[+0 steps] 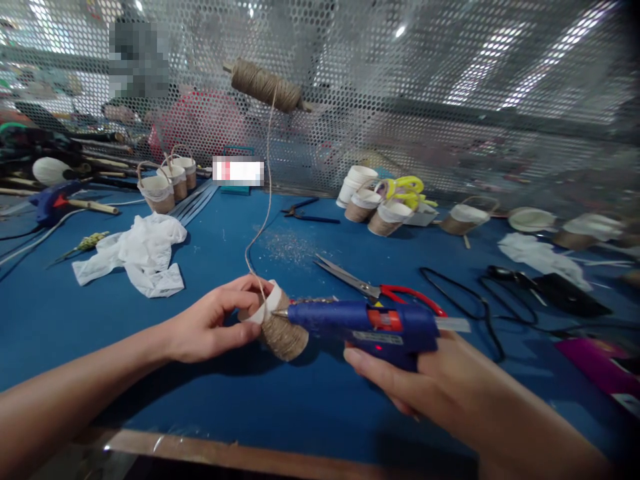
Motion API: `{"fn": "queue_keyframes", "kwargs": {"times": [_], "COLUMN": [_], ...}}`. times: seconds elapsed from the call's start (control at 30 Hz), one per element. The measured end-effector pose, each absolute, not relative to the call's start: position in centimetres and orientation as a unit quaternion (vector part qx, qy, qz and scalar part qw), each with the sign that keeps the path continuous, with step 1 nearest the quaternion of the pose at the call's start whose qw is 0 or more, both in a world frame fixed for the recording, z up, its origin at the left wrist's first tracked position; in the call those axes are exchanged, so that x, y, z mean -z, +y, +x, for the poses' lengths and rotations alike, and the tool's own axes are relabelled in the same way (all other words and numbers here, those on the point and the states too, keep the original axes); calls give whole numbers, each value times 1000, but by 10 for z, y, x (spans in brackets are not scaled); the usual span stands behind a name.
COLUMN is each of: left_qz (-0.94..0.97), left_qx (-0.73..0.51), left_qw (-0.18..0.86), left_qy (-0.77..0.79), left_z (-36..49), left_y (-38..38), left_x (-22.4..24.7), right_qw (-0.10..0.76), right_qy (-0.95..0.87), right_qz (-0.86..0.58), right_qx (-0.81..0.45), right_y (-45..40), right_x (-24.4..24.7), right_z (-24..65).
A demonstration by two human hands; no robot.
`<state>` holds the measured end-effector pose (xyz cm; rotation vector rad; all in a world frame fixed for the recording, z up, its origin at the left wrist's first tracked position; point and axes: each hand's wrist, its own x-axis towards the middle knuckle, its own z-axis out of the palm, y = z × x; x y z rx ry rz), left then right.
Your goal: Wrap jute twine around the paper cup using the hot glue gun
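My left hand (220,317) is closed on the rim of a small white paper cup (284,337) wrapped in brown twine, which lies tilted just above or on the blue table. From the cup a strand of twine (271,180) runs up to a twine spool (265,85) hung at the mesh panel. My right hand (425,377) grips a blue glue gun (345,320) with a clear glue stick sticking out of its back. The gun's nozzle meets the cup near its rim, beside the twine. Red-handled scissors (375,288) lie open behind the gun.
Pliers (310,215) lie farther back. Twine-wrapped cups with handles (159,193) stand at the back left, more cups (390,217) at the back right. A crumpled white cloth (140,250) and a second glue gun (55,200) are at left. A black cord (480,300) loops at right.
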<state>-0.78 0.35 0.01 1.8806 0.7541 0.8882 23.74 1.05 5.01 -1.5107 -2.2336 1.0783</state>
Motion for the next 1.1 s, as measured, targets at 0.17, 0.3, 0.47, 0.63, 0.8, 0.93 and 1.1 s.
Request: {"fn": "queue_keyframes", "kwargs": {"times": [0.17, 0.3, 0.47, 0.63, 0.8, 0.93, 1.1], "left_qz": [755, 755, 757, 766, 767, 765, 768], "left_qx": [-361, -360, -355, -348, -353, -356, -361], "left_qw": [459, 459, 455, 448, 440, 436, 430], "left_qy": [299, 300, 306, 303, 307, 314, 307], "left_z": [-7, -7, -7, -8, -7, -7, -10], "left_y": [2, 2, 2, 0, 0, 2, 1], "left_x": [-3, -2, -2, -3, -2, 0, 0], "right_qw": [68, 86, 91, 113, 218, 316, 254], "right_qy": [-760, -766, -756, -747, -711, -643, -610], "right_qz": [-530, -509, -511, -506, -508, -615, -697], "right_qx": [-369, -384, -399, -416, -435, -330, -277], "right_y": [19, 24, 25, 30, 56, 95, 139], "right_x": [-49, -52, -52, -52, -46, -36, -16], "right_z": [243, 241, 239, 238, 241, 244, 241]}}
